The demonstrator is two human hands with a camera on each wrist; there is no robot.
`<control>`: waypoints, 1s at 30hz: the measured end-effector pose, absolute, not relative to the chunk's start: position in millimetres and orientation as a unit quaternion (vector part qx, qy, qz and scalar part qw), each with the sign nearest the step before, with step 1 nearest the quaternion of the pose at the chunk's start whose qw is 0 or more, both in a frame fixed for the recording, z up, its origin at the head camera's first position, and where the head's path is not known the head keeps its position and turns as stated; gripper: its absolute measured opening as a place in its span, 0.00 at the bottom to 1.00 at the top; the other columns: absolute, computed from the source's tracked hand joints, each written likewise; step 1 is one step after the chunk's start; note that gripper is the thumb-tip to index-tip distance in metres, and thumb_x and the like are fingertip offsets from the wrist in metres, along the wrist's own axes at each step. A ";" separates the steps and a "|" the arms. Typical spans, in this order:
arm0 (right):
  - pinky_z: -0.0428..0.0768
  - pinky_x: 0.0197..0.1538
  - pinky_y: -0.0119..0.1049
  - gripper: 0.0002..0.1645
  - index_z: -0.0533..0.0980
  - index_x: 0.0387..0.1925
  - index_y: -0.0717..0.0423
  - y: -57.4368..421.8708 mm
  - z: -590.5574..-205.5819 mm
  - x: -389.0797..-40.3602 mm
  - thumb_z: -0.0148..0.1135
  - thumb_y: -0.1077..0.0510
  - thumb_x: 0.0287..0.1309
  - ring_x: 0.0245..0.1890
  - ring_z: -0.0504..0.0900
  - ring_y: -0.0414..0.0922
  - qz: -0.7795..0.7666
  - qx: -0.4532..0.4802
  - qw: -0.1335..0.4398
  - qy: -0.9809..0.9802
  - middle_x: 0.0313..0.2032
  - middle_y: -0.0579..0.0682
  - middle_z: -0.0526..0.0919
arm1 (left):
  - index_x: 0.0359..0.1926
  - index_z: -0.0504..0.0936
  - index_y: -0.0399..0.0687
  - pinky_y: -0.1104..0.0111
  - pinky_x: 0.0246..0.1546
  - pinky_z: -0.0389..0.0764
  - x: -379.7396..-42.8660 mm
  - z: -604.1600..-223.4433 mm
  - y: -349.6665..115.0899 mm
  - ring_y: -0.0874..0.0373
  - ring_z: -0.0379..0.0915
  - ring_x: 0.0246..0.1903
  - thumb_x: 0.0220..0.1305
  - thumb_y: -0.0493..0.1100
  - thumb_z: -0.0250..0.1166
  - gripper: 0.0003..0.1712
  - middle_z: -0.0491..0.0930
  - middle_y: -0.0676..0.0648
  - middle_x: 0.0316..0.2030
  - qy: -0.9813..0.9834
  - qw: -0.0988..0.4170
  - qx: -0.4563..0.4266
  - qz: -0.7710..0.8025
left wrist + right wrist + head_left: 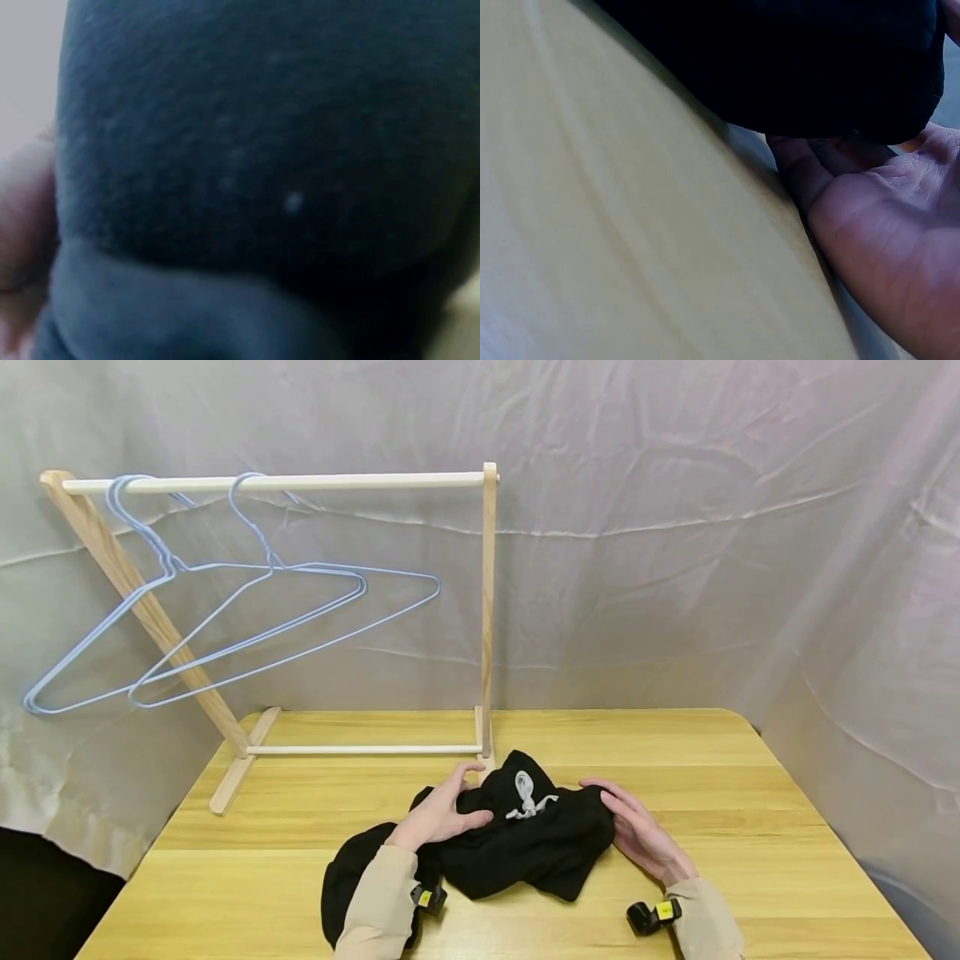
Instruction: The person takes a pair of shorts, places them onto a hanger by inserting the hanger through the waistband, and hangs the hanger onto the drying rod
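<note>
Leftward, the left hand [441,817] lies against a bunched black garment [525,852]; whether its fingers pinch is unclear. Between the hands, over the counter [750,860], it looks soft, light, floppy, best held by opposite edges; the right hand [639,832] grips its right edge.

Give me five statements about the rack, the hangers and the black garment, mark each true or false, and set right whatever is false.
1. The blue hangers hang from the top bar of the wooden rack. True.
2. The cord on the black garment is red. False: it is white.
3. The left hand and the right hand both touch the black garment. True.
4. The black garment hangs on one of the blue hangers. False: it is at the person's hands, in front of the wooden rack.
5. The table has a wood-grain top. True.
</note>
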State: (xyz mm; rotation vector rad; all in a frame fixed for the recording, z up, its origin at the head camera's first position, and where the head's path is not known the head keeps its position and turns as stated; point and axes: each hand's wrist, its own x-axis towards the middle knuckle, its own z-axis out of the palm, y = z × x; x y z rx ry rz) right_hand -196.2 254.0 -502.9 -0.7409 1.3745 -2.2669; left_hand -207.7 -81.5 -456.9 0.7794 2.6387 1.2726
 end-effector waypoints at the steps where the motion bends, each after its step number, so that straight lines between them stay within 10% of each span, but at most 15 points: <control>1: 0.75 0.57 0.39 0.26 0.48 0.68 0.75 254.0 -502.9 -196.0 0.29 0.64 0.77 0.58 0.72 0.50 -0.809 -0.263 0.195 0.488 0.60 0.56 0.71 | 0.66 0.62 0.47 0.46 0.52 0.70 -207.9 -456.6 -82.5 0.45 0.72 0.50 0.57 0.49 0.68 0.39 0.77 0.38 0.49 0.868 0.064 0.260 0.417; 21: 0.76 0.57 0.40 0.25 0.49 0.69 0.73 255.9 -502.1 -196.7 0.27 0.65 0.77 0.58 0.73 0.51 -0.814 -0.267 0.208 0.473 0.60 0.57 0.72 | 0.60 0.65 0.58 0.50 0.51 0.70 -209.0 -455.3 -85.6 0.50 0.70 0.51 0.48 0.48 0.74 0.39 0.74 0.44 0.49 0.843 0.086 0.274 0.455; 30: 0.76 0.56 0.39 0.26 0.47 0.69 0.74 255.4 -502.0 -195.8 0.28 0.64 0.77 0.58 0.73 0.51 -0.809 -0.252 0.200 0.492 0.60 0.57 0.71 | 0.39 0.73 0.56 0.55 0.48 0.73 -208.8 -454.1 -82.8 0.54 0.72 0.49 0.51 0.60 0.70 0.22 0.78 0.55 0.42 0.834 0.088 0.223 0.497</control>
